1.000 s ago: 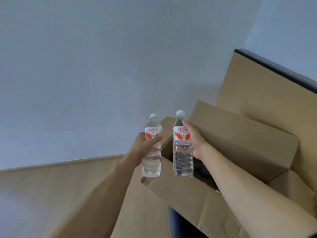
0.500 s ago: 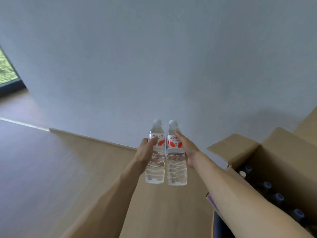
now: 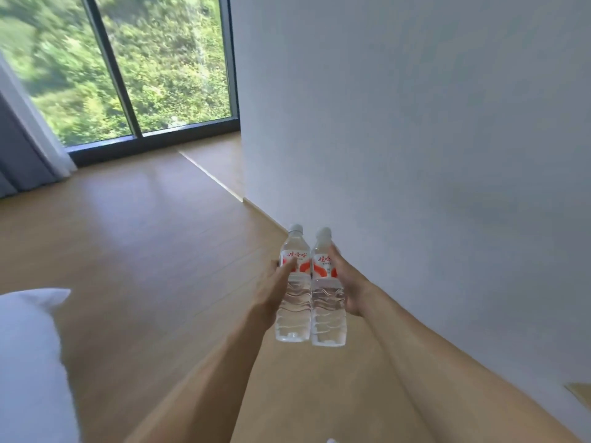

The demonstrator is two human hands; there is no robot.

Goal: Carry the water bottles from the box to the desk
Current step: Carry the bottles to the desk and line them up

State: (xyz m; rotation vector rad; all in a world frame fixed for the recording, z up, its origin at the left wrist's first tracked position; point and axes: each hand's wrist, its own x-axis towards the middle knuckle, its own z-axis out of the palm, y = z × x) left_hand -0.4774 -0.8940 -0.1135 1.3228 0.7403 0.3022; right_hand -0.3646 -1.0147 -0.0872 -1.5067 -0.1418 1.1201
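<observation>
— while both arms are stretched out ahead of us, what do we have in each hand?

— our left hand (image 3: 271,290) grips a clear plastic water bottle with a white cap and a red-and-white label (image 3: 293,284), fingers (image 3: 287,266) curled round it at the label. our right hand (image 3: 350,282) grips a second clear plastic water bottle of the same kind (image 3: 327,287), its fingers wrapped behind the bottle so we see mostly the back of the hand.

— and how do the two bottles sit?

— upright, side by side, touching or very nearly so along their ribbed bodies, held in the air above the light wooden floor (image 3: 144,251). both are full of water, caps on.

— what else do we see around us?

— a plain white wall (image 3: 415,123) runs along our right. far ahead on the left stands a tall dark-framed window (image 3: 144,75) with green foliage outside, and a grey curtain (image 3: 22,148) hangs at its left edge. at the lower left we see a soft white cushion or bedding corner (image 3: 28,346), blurred. a small tan cardboard-coloured corner (image 3: 580,393) shows at the right edge; we cannot tell what it is.
</observation>
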